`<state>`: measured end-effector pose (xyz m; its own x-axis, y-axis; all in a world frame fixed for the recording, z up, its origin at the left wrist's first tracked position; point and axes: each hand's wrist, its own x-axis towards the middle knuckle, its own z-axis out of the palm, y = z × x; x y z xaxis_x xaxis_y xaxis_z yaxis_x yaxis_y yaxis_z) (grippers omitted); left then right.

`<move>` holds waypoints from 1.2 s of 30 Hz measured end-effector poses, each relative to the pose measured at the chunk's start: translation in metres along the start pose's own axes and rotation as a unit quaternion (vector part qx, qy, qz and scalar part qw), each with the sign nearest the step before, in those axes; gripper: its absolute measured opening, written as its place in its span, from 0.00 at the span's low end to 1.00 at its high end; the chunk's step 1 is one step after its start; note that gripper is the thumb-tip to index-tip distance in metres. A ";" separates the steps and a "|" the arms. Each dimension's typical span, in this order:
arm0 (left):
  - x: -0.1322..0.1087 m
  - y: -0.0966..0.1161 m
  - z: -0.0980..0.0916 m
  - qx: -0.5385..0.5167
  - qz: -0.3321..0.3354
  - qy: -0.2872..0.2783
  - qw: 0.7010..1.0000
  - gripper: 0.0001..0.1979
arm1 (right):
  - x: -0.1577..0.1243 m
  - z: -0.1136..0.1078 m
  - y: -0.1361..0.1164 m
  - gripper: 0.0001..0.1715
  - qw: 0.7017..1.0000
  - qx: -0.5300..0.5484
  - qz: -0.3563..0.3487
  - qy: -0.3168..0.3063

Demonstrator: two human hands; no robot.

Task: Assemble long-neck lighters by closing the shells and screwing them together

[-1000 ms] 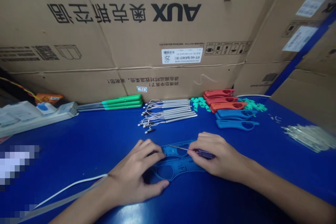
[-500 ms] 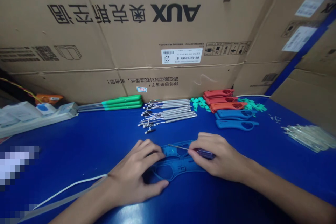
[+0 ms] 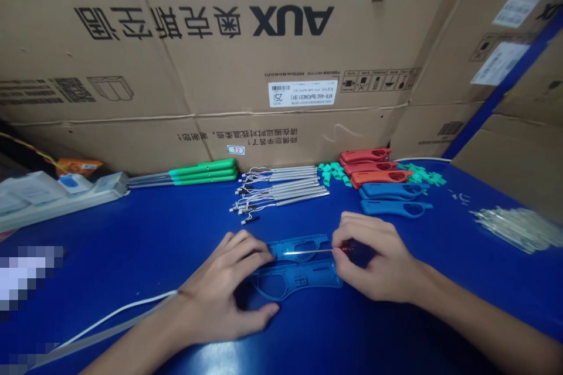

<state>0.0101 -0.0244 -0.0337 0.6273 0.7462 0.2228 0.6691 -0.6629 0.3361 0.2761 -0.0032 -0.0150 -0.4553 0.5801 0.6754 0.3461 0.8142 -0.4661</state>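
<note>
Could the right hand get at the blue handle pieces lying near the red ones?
Probably yes: the blue handle pieces lie beyond the right hand, with nothing visible between. It holds a thin-shafted tool, which might need putting down first.

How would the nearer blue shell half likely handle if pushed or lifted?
The nearer blue shell half looks thin-walled with a large opening, so it is probably light. Its raised rim and inner ribs suggest it is fairly stiff. Lying flat, it would likely slide rather than roll.
</note>
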 end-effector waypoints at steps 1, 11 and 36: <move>0.000 0.000 0.000 -0.001 0.001 -0.002 1.000 0.20 | 0.000 0.000 0.000 0.09 1.000 0.001 0.001 -0.007; -0.001 0.000 0.001 -0.008 0.020 0.017 1.000 0.10 | -0.005 0.001 0.005 0.07 0.993 -0.019 0.025 -0.112; 0.000 0.003 -0.003 -0.056 0.053 0.029 0.997 0.07 | -0.005 0.001 0.006 0.07 0.993 -0.024 0.021 -0.118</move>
<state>0.0108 -0.0259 -0.0305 0.6651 0.6773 0.3144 0.5499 -0.7291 0.4075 0.2795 -0.0016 -0.0215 -0.6169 0.6074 0.5006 0.4053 0.7903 -0.4594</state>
